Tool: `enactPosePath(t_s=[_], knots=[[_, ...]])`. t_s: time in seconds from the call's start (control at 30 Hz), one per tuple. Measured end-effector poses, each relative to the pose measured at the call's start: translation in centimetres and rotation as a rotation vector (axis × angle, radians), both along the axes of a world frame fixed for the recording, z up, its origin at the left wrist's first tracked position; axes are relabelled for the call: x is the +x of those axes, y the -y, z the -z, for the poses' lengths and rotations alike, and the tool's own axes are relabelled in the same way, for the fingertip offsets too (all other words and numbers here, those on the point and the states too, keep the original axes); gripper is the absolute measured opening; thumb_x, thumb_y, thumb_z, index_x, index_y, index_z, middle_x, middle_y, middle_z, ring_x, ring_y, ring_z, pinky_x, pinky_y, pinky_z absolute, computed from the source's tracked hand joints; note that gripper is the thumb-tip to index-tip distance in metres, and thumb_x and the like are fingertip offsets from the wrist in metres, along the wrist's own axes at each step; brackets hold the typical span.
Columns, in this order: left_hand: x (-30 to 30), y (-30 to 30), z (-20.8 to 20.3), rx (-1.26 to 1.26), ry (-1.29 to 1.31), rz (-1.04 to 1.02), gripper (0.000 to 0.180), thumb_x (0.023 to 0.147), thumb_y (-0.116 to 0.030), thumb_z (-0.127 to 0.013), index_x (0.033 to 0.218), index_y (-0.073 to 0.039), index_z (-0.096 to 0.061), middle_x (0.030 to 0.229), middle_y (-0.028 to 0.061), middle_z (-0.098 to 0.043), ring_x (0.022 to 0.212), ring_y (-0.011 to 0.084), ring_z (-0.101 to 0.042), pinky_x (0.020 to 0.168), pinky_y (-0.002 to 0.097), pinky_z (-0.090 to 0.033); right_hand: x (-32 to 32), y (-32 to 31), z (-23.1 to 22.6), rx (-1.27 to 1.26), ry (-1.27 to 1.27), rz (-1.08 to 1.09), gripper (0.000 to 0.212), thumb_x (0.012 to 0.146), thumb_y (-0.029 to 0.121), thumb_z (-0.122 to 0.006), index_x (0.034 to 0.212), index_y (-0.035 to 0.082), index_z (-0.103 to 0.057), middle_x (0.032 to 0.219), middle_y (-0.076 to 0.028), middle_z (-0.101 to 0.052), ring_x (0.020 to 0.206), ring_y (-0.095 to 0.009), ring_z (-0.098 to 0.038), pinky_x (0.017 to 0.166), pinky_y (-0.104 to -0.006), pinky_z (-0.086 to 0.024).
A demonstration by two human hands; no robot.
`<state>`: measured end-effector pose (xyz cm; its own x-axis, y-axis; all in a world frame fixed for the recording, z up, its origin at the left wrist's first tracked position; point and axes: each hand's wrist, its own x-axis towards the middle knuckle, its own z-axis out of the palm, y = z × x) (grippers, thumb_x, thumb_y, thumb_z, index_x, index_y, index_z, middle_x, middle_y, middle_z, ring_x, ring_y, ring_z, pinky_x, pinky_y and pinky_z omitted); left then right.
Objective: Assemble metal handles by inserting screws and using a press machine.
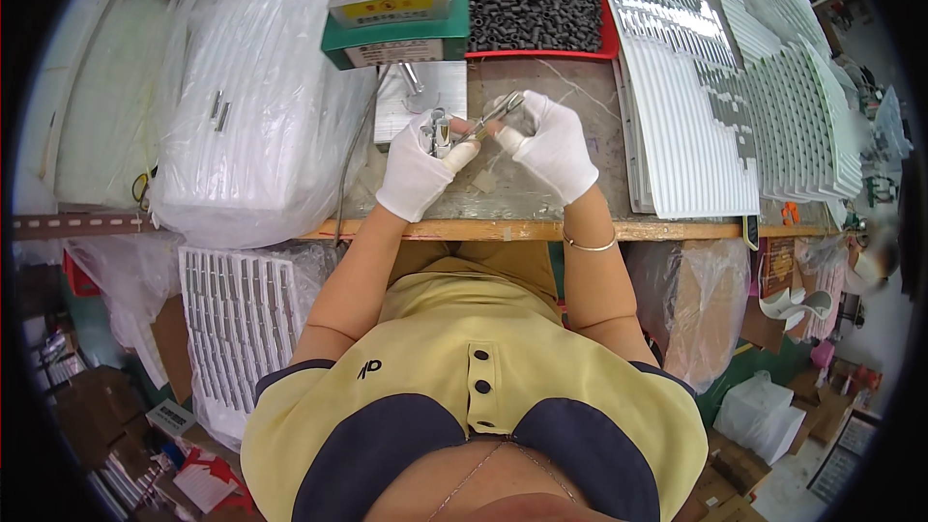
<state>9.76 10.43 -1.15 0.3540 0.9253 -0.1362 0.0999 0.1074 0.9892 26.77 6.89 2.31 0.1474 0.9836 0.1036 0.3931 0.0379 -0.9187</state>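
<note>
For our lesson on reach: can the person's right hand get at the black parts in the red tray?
Probably yes: the black parts lie exposed beyond the right hand, though it seems to hold a metal piece.

the metal parts (442, 132) are partly hidden by the fingers of the left hand (418, 172), so their number cannot be told. the slim metal piece (504, 112) held by the right hand (558, 150) is too small for its details to be made out. at the worktop's (585, 87) far edge, the press (387, 12) and red tray (561, 54) are cut off by the picture's top edge. beyond the worktop's right edge, the clutter (878, 174) is blurred.
</note>
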Motion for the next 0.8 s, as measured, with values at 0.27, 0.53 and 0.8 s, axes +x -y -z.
enactPosePath(t_s=[0.27,0.53,0.8], knots=[[-1.5,-0.4,1.1,0.235,0.018,-0.064,0.031,0.070,-0.010,-0.080,0.093,-0.004,-0.061,0.083,0.0003,-0.062,0.071,0.0069,-0.054,0.065,0.0224,-0.045,-2.7,-0.6,2.2,-0.039,-0.508,-0.154,0.024,0.082,0.004,-0.068,0.103,-0.005,-0.060,0.095,-0.005,-0.067,0.083,-0.009,-0.060,0.075,-0.0221,-0.049],[-2.1,-8.5,-2.3,0.236,-0.876,-0.124,0.054,0.066,-0.045,-0.074,0.097,-0.002,-0.065,0.091,0.0183,-0.067,0.086,0.0329,-0.064,0.079,0.0371,-0.049,-4.3,-6.2,3.1,0.043,0.043,0.097,0.027,0.075,0.022,-0.075,0.091,0.002,-0.066,0.074,-0.009,-0.067,0.062,-0.015,-0.060,0.063,-0.0272,-0.049],[-5.1,-8.6,-0.4,0.108,-0.185,-0.246,0.024,0.075,-0.016,-0.070,0.091,0.001,-0.063,0.075,0.0062,-0.065,0.061,0.0148,-0.059,0.059,0.0287,-0.048,-5.8,-8.6,5.0,-0.036,0.201,0.023,0.043,0.071,0.021,-0.079,0.106,0.002,-0.064,0.086,-0.010,-0.070,0.073,-0.015,-0.066,0.071,-0.0256,-0.051]])
